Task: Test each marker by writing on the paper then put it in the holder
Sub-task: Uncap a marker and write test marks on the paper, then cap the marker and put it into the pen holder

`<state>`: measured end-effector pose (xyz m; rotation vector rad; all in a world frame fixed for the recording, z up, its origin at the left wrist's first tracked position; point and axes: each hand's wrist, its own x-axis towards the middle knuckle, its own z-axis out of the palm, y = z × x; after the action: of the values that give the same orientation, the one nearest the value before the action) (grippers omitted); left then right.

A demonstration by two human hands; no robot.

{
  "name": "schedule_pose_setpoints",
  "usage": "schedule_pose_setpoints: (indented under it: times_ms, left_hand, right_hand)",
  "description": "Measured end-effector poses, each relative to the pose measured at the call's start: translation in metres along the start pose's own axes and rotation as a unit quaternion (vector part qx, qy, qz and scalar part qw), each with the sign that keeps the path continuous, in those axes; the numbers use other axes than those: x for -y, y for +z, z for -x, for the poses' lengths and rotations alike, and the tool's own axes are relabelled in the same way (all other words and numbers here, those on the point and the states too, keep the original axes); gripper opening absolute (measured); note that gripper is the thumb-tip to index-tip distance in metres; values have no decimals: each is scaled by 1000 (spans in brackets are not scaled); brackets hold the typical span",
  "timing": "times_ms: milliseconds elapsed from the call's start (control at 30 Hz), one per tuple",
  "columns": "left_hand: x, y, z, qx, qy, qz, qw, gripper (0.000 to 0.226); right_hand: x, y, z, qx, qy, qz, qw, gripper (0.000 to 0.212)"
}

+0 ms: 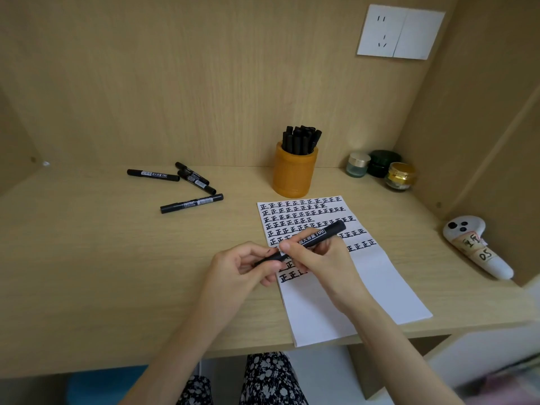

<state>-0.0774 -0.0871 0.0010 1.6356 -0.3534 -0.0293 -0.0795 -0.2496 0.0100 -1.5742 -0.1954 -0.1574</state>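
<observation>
Here left hand [242, 262] pinches marker [323, 232] end, right hand [321, 258] grips barrel

Looks like a study nook in somebody's bedroom or dorm: light wood panels [175, 83] on every side, a wall socket [382, 32], little cosmetic jars [358, 164] in the corner, pen holder [295, 175] on the desk [87, 258].

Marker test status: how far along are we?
Done, by the look: the holder is packed with stored markers, and the paper carries many rows of test marks. In hand: one held marker, gripped by the right hand, the left hand pinching its lower end above the paper; capping or uncapping, cannot tell. Left: four loose markers lying on the desk.
</observation>
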Motion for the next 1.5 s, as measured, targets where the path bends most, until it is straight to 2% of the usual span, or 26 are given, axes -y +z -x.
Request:
schedule_pose_setpoints:
  times_ms: [267, 567, 633, 733, 800, 833, 933, 1000, 1067, 1200, 1267, 1400, 1500]
  left_hand:
    - [-1, -2, -4, -18, -27, 51, 998, 15]
    - [-10, -7, -17, -35, -26, 10, 999, 19]
    - [-13, -8, -23, -47, -21, 2, 999, 22]
    - [-17, -12, -33, -72, -2, -20, 997, 25]
    - [-21, -16, -40, -89, 13, -58, 994, 25]
    - [-24, -18, -44, -92, 21, -89, 992, 24]
    - [-33, -17, -57, -85, 51, -155, 983, 20]
    - [-41, -14, -68, -79, 77, -169, 979, 20]
    - [-48, -10, -81, -86, 100, -162, 978, 17]
    - [-58, -5, -109, -106, 106, -116, 982, 28]
    - [-59, -5, -127, -113, 99, -93, 984, 31]
    - [-48, -4, -163, -131, 87, -120, 980, 22]
    - [-37, 0, -185, -137, 76, -139, 978, 22]
  right_hand:
    - [6, 2, -5, 32, -6, -1, 999, 8]
    - [0, 1, -22, 27, 41, -16, 999, 15]
    - [5, 1, -27, 34, 45, -26, 998, 23]
    - [10, -5, -37, -30, 76, -14, 997, 60]
    - [10, -14, -42, -112, 37, 100, 988, 75]
    - [11, -18, -44, -133, -12, 173, 976, 73]
    - [12, -23, -53, -90, -164, 315, 930, 44]
    - [12, -21, -63, -49, -214, 352, 910, 25]
    - [15, -18, -72, -33, -215, 333, 918, 17]
    - [27, -19, -95, -64, -152, 229, 959, 15]
    - [33, -23, -113, -90, -153, 199, 964, 24]
    - [48, -41, -160, -122, -196, 170, 958, 59]
    - [54, -51, -198, -150, -232, 182, 944, 59]
